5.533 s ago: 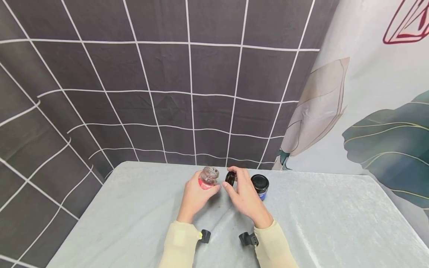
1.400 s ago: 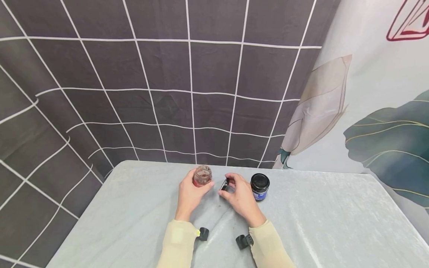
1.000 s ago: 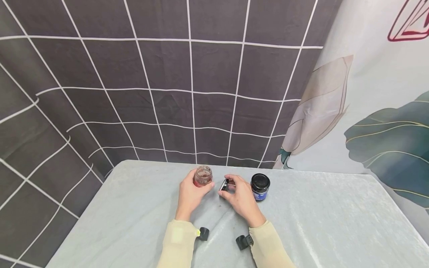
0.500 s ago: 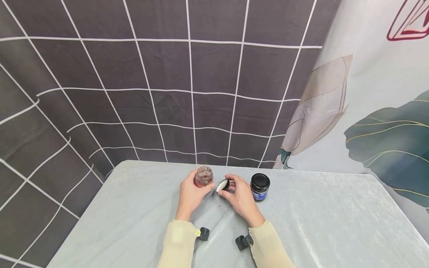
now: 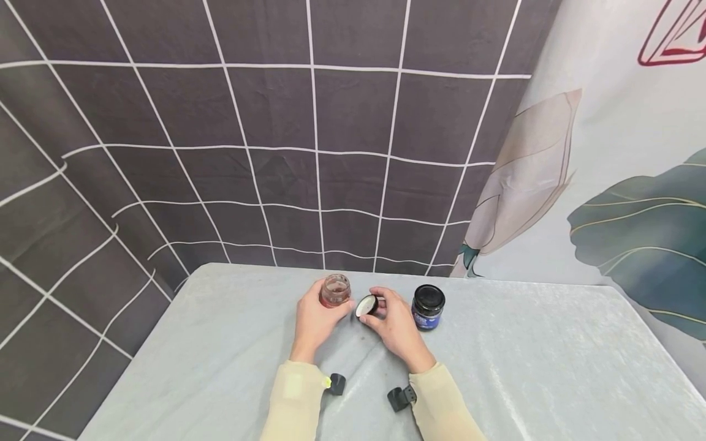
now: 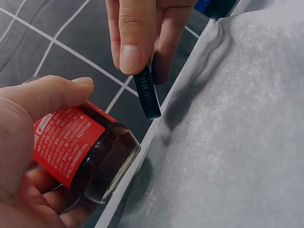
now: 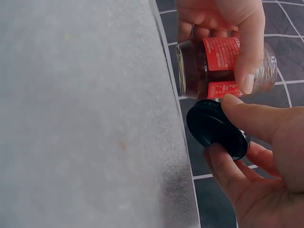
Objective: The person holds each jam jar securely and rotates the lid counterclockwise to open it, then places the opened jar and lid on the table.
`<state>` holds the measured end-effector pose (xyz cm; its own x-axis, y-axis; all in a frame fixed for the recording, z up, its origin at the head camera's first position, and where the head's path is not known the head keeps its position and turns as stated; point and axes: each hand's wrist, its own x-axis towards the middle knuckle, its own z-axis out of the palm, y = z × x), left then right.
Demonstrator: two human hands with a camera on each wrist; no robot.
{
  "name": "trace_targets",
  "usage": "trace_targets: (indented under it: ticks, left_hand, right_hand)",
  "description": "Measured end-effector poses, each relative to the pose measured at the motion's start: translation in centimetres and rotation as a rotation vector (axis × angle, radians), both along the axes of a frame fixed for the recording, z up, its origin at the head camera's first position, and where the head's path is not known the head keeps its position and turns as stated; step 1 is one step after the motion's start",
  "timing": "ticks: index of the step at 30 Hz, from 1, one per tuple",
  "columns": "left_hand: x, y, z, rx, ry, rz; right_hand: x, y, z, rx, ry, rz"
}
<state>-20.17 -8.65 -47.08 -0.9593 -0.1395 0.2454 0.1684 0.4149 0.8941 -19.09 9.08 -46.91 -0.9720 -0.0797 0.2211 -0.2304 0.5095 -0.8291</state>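
My left hand (image 5: 315,321) grips a glass jar (image 5: 336,290) with a red label and dark contents, its mouth uncovered. In the left wrist view the jar's red label (image 6: 71,145) faces the camera, and its glass base looks to be off the table. My right hand (image 5: 398,324) pinches a black jar lid (image 5: 366,305) between thumb and fingers. The lid's pale inner side shows in the head view, its black top (image 7: 216,126) in the right wrist view. Lid and jar are apart, side by side.
A second jar (image 5: 428,307), with a black lid and blue label, stands upright just right of my right hand. Grey cloth covers the table (image 5: 231,349). Behind its far edge hangs a dark gridded curtain (image 5: 265,122), with a leaf-patterned one (image 5: 551,202) at right.
Both hands have shifted slightly left since the oldest frame. The right hand has turned the lid from edge-on so its pale inside now shows. The blue-labelled jar has stayed in place.
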Motion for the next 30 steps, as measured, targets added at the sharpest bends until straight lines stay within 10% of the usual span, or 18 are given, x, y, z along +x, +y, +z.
trace_targets:
  ticks: [30]
  left_hand:
    - [-0.02, -0.11, -0.15, -0.022, -0.021, 0.004]
  right_hand:
    - [0.11, -0.27, -0.72, -0.028, 0.004, 0.048]
